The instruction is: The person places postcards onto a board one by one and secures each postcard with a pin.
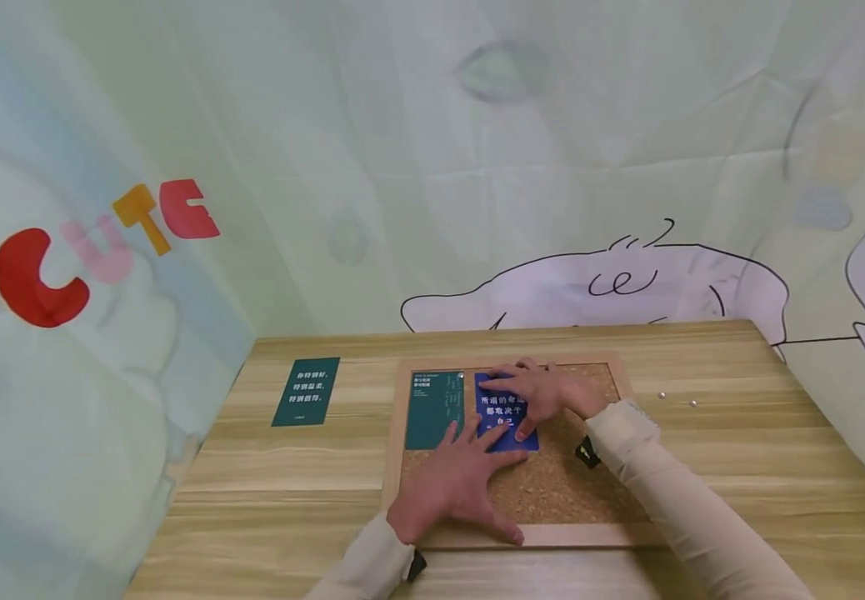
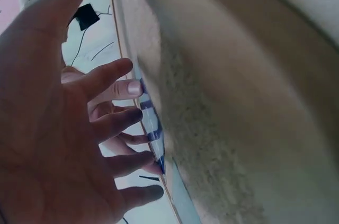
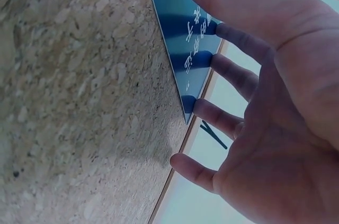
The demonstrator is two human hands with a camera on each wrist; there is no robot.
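Note:
A blue card [image 1: 503,410] with white writing lies on a wood-framed cork board [image 1: 552,487]. My right hand [image 1: 545,392] spreads over the card's upper right part, its fingertips touching the card; in the right wrist view the fingers [image 3: 228,70] are extended along the blue card [image 3: 183,49]. Over the lower left of the board my left hand [image 1: 455,483] is spread, fingers toward the card's lower edge and thumb near the bottom frame. A dark green card [image 1: 432,408] sits left of the blue one, with a silver pushpin [image 1: 461,376] at its upper right corner.
Another green card [image 1: 307,392] with white writing lies on the wooden table [image 1: 290,483], left of the board. Two small silver pins [image 1: 662,396] rest on the table to the board's right. A printed cloth wall [image 1: 402,208] stands behind the table.

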